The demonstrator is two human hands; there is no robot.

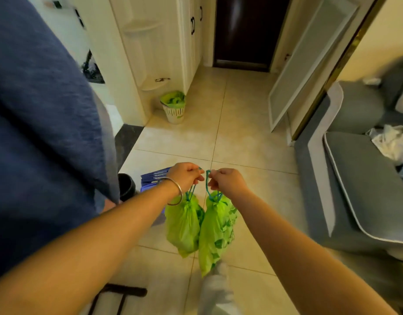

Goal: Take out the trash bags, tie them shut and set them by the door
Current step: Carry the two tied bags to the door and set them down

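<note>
Two green trash bags hang side by side above the tiled floor. My left hand (185,176) pinches the teal drawstring of the left green bag (183,223), whose neck is cinched closed. My right hand (227,180) pinches the drawstring of the right green bag (215,235), also cinched, which hangs a little lower. The two bags touch each other. A dark door (246,32) stands at the far end of the hallway.
A white bin (174,108) lined with green sits by the white cabinet (155,46). A person in a blue shirt (37,133) stands close on my left. Grey sofa (359,178) on the right, a leaning white panel (305,64), a dark bin (126,186) and a blue thing (154,177).
</note>
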